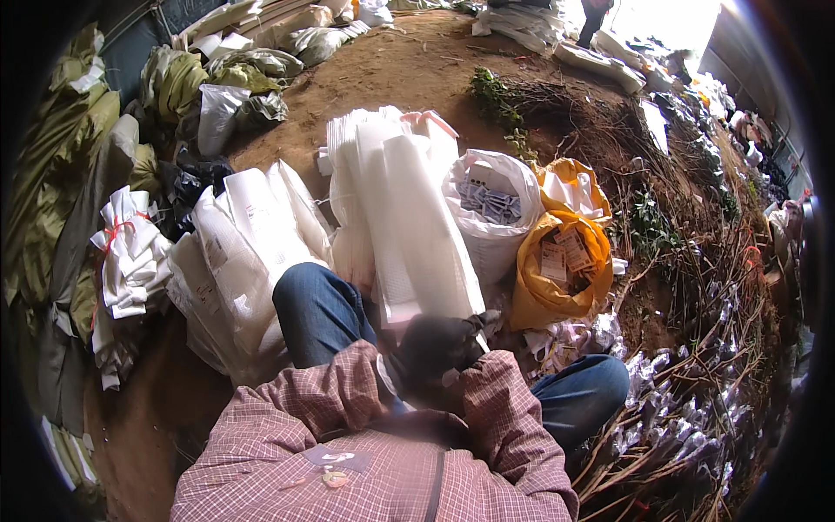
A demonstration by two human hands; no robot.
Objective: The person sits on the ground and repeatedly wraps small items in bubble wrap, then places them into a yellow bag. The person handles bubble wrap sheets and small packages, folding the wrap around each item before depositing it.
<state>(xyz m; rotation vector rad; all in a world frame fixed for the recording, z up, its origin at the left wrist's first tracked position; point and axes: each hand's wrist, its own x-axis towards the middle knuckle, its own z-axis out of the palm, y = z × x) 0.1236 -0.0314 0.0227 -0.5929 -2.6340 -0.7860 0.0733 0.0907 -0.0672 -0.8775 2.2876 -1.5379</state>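
Observation:
Both my hands wear dark gloves and meet close together in front of my chest. My left hand (417, 349) lies at the near end of a long white padded sheet (424, 228). Beside it, my right hand (468, 346) overlaps it, and a white edge (482, 342) shows by its fingers. The gloves blend and blur, so what the fingers grip is hidden. A stack of white sheets or sleeves (349, 143) lies under and beyond the long one. To the right stands a white woven sack (492, 251) holding small printed packets (489, 199).
A yellow bag (535, 293) of printed labels and another yellow bag (597, 173) stand at right. White plastic bundles (244, 228) lie left, near tied white strips (134, 261). Foil-wrapped branches (678, 417) crowd the right side. A person's legs (592, 26) show far off.

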